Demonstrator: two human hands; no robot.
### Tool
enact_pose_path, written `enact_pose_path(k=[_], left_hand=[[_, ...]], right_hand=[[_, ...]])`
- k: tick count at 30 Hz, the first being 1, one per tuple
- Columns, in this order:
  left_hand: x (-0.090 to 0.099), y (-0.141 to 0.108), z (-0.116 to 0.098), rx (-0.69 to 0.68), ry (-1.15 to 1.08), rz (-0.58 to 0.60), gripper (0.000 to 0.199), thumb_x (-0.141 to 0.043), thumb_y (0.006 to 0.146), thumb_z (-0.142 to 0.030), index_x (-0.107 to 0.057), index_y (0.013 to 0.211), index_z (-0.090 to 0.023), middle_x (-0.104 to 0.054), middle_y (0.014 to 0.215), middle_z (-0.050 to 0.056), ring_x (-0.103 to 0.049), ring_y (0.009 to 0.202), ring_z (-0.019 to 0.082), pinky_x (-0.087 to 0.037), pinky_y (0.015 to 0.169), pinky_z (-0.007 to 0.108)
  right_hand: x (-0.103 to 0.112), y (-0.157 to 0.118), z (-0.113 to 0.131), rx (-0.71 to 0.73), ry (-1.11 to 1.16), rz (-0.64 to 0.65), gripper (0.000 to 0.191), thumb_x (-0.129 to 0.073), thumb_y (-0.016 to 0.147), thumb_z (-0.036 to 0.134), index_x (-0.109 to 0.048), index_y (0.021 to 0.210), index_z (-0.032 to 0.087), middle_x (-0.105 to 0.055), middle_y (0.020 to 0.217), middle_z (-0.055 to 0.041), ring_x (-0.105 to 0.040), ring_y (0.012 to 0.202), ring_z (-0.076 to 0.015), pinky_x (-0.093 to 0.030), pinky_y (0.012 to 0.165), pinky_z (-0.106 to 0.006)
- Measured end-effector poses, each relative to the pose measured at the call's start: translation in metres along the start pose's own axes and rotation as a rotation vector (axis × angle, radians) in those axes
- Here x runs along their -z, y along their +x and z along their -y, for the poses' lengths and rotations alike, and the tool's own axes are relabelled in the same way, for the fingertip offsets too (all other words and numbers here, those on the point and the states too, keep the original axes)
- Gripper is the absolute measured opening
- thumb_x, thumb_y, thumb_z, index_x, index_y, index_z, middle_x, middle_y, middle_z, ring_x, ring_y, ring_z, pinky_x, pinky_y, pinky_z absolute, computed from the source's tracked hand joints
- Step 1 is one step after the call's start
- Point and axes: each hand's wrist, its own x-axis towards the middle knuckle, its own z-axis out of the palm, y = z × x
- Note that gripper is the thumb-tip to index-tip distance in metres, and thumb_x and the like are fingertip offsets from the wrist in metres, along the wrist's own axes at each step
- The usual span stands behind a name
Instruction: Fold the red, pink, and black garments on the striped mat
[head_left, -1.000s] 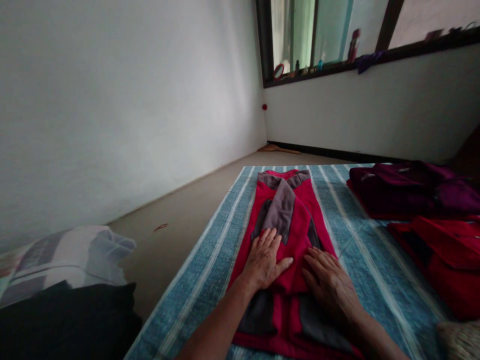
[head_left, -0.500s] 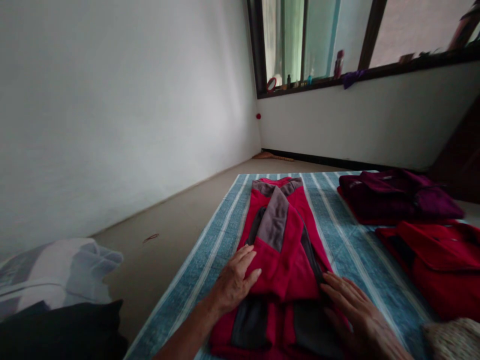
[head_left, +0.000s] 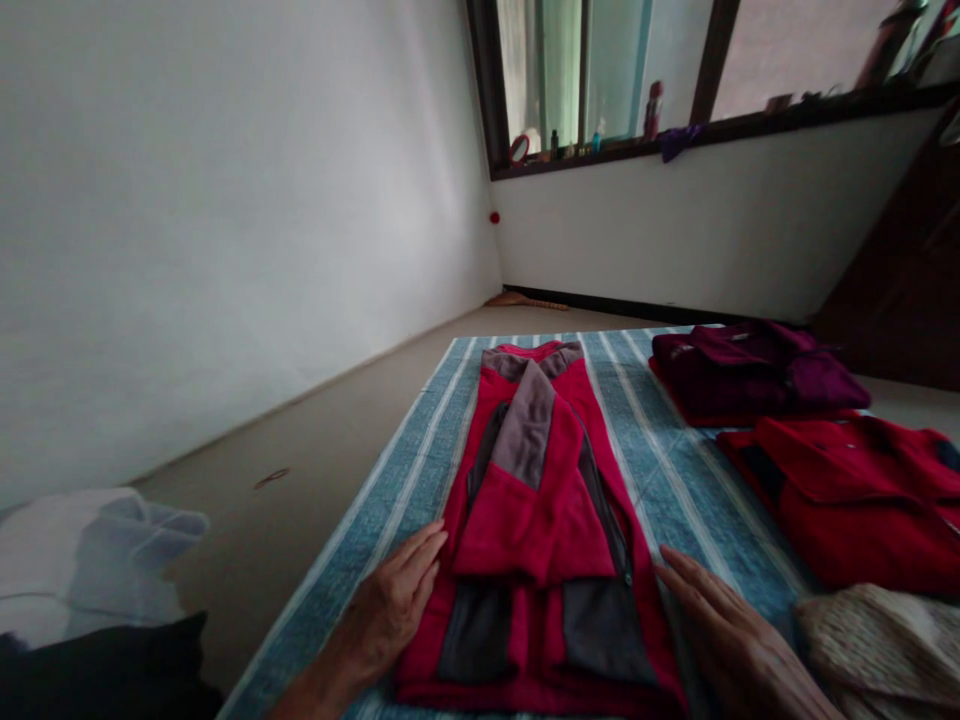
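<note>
A red jacket with grey panels [head_left: 491,515] lies lengthwise in front of me, its sides and sleeves folded inward and its collar at the far end. At its left edge rests my left hand [head_left: 394,600], fingers stretched out and together, fingertips touching the cloth. My right hand [head_left: 731,625] lies flat along the right edge, fingers extended, with nothing in its grasp. Beneath everything is a blue striped cloth [head_left: 409,490] that covers the bed-like surface.
Right of the jacket are a folded purple garment [head_left: 750,375], a folded red garment [head_left: 862,500] and a beige knitted item [head_left: 881,635]. White bedding [head_left: 82,565] and a dark cloth [head_left: 112,665] sit at lower left. A white wall [head_left: 225,220] bounds the left side.
Both hands have moved outward from on top of the jacket to its side edges. The view has shifted slightly, and the jacket keeps its folded shape.
</note>
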Motion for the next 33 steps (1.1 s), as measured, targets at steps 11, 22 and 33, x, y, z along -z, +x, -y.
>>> enact_pose_path(k=[11, 22, 33], left_hand=[[0.008, -0.02, 0.014, -0.152, 0.121, 0.121, 0.053, -0.028, 0.093, -0.012, -0.034, 0.144, -0.025, -0.054, 0.136, 0.005, -0.054, 0.121, 0.016, -0.047, 0.1, 0.029], [0.011, -0.006, 0.02, -0.356, 0.278, 0.074, 0.055, -0.026, 0.095, -0.008, -0.022, 0.148, -0.02, -0.052, 0.138, 0.008, -0.05, 0.126, 0.016, -0.047, 0.1, 0.029], [0.01, 0.02, 0.021, -0.494, 0.341, 0.06, 0.046, -0.025, 0.096, -0.009, -0.037, 0.141, -0.011, -0.054, 0.135, 0.013, -0.043, 0.131, 0.018, -0.045, 0.102, 0.031]], right_hand=[[-0.028, -0.003, -0.005, 0.067, 0.034, 0.181, 0.065, -0.041, 0.083, 0.01, -0.032, 0.147, 0.018, -0.041, 0.146, -0.0123, -0.041, 0.132, -0.0239, -0.046, 0.101, -0.038], [-0.036, 0.014, -0.02, 0.165, 0.025, 0.155, 0.062, -0.037, 0.088, 0.009, -0.028, 0.148, 0.018, -0.048, 0.141, -0.0138, -0.043, 0.131, -0.0248, -0.047, 0.099, -0.041], [-0.042, 0.024, -0.024, 0.195, 0.025, 0.124, 0.054, -0.035, 0.091, 0.015, -0.033, 0.145, 0.015, -0.055, 0.129, -0.0172, -0.051, 0.12, -0.0271, -0.049, 0.093, -0.045]])
